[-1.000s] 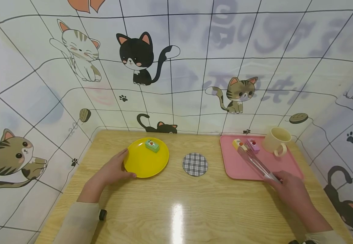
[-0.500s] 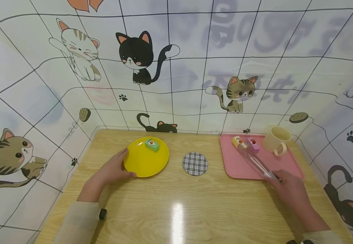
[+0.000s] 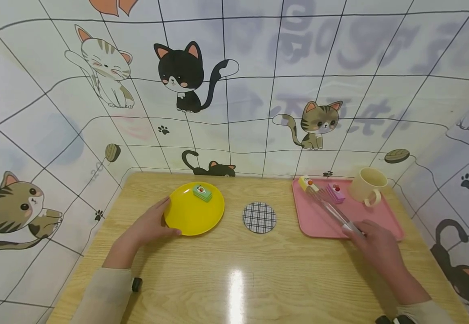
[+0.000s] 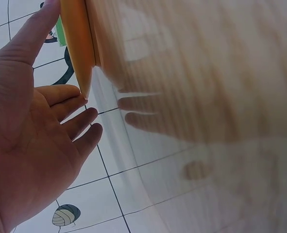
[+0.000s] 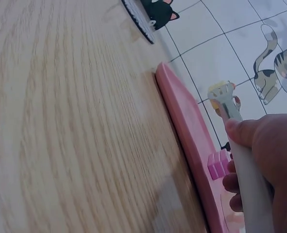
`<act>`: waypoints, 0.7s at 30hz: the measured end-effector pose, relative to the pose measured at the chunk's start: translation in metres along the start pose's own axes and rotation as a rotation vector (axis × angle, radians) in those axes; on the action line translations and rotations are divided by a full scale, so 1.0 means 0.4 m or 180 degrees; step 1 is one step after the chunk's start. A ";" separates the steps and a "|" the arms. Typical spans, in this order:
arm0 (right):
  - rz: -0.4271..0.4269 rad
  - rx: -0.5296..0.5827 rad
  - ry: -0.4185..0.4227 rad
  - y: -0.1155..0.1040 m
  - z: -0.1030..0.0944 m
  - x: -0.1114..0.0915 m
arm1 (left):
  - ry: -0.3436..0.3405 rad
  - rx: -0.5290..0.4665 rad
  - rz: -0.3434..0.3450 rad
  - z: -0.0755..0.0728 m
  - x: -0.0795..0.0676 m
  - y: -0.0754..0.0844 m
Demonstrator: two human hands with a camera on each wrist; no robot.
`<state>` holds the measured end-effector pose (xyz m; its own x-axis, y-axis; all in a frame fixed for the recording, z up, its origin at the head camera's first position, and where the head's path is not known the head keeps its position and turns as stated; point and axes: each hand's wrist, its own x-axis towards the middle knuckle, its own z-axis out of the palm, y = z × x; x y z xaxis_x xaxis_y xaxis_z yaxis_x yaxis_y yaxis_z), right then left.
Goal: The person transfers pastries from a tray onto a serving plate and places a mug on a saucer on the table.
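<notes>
My left hand (image 3: 147, 225) rests at the left rim of a yellow plate (image 3: 194, 218), its thumb and fingers spread along the edge. On that plate lies a small green toy cake slice (image 3: 202, 192). Tongs (image 3: 337, 213) are gripped in my right hand (image 3: 380, 247). Between their tips is a yellow toy cake slice (image 3: 307, 183), which in the right wrist view appears raised above the pink tray (image 3: 319, 227). A purple-pink toy cake slice (image 3: 335, 193) lies on the tray just right of the tongs.
A cream mug (image 3: 367, 186) stands at the tray's back right corner. Between plate and tray lies a round checked coaster (image 3: 259, 218). Walls with cat drawings (image 3: 321, 123) close off the back and sides of the wooden table (image 3: 234, 252).
The tongs, with the yellow cake slice between their tips, have shifted left and toward the tray's back left corner, away from the purple-pink slice. My left hand and the plate stay put.
</notes>
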<state>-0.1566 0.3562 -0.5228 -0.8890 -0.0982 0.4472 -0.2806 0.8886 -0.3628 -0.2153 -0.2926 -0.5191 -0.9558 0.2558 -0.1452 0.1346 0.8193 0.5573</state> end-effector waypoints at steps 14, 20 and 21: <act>-0.0085 0.0128 -0.0264 -0.095 0.033 0.040 | 0.0011 0.0008 -0.0027 -0.004 0.002 -0.009; -0.0188 0.0235 -0.0393 -0.144 0.051 0.065 | 0.0018 0.0014 -0.0027 0.001 0.002 -0.013; -0.0183 0.0245 -0.0435 -0.152 0.055 0.068 | 0.0018 0.0002 -0.0027 0.001 0.002 -0.012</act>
<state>-0.1718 0.2898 -0.5066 -0.9102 -0.2126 0.3554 -0.3546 0.8434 -0.4036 -0.2164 -0.2961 -0.5224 -0.9583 0.2459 -0.1454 0.1266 0.8217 0.5557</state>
